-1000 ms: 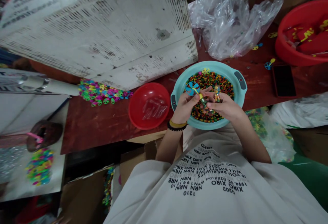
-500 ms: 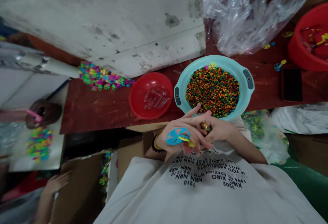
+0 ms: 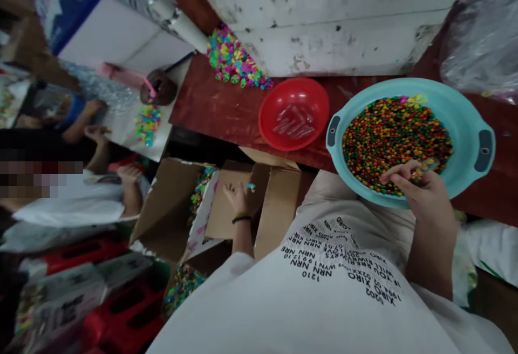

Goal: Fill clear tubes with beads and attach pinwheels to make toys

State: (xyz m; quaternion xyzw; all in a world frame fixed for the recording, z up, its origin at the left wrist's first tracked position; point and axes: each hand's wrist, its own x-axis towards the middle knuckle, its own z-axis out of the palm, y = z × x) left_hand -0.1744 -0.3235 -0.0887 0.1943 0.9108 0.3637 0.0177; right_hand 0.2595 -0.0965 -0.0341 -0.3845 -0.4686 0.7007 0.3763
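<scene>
My left hand is out to the left over an open cardboard box, its fingers spread. A small blue-and-yellow plastic toy shows just beside its fingertips, seemingly apart from them. Over the near right part of the turquoise basin, my right hand has its fingers curled round a small clear tube with coloured bits in it; the fingers partly hide it. Many small coloured balls fill the basin floor, with a yellow wheel-shaped piece at their far edge.
A red bowl with several clear tubes stands left of the basin. Colourful plastic pieces lie heaped behind it against a white box. Cardboard flaps rise at left. Co-workers' hands are at the far left.
My hands were together before my chest. The left has swung left over the box, with the blue-and-yellow toy now off its fingers; the right has moved over the basin. The view has turned left.
</scene>
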